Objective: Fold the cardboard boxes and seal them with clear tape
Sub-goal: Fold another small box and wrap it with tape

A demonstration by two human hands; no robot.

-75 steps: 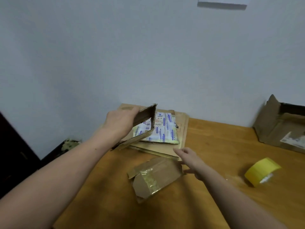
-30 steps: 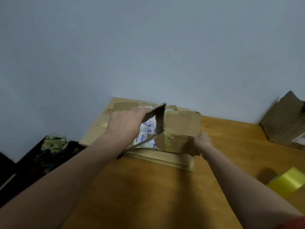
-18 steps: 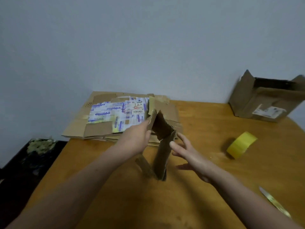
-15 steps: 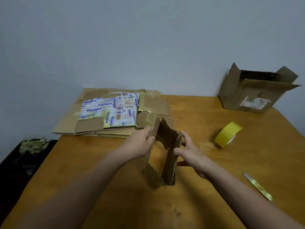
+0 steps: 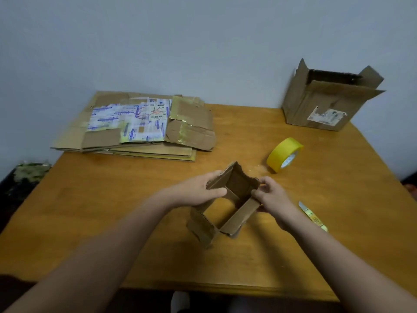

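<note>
Both forearms reach in from the near edge and meet at the middle of the bench (image 5: 108, 199). The small cardboard box (image 5: 240, 216) sits between the hands, squared open like a sleeve with its mouth facing up. The left hand (image 5: 196, 193) grips the box's left wall, fingers wrapped over the outside and the thumb lying along the top edge. The right hand (image 5: 272, 195) pinches the right wall at its far corner, fingers curled in tight and the wrist angled inward. The box's ragged flaps hang at the near side, against the wood.

Just beyond the right hand, a yellow tape roll (image 5: 284, 154) stands tilted on its edge, apart from the box. A slim cutter (image 5: 312, 215) lies flat to the right of the right wrist. At the far left rests a stack of flattened cardboard (image 5: 144, 129) with printed labels on top. At the far right, against the wall, an open-topped carton (image 5: 325, 102) stands upright with its flaps up.
</note>
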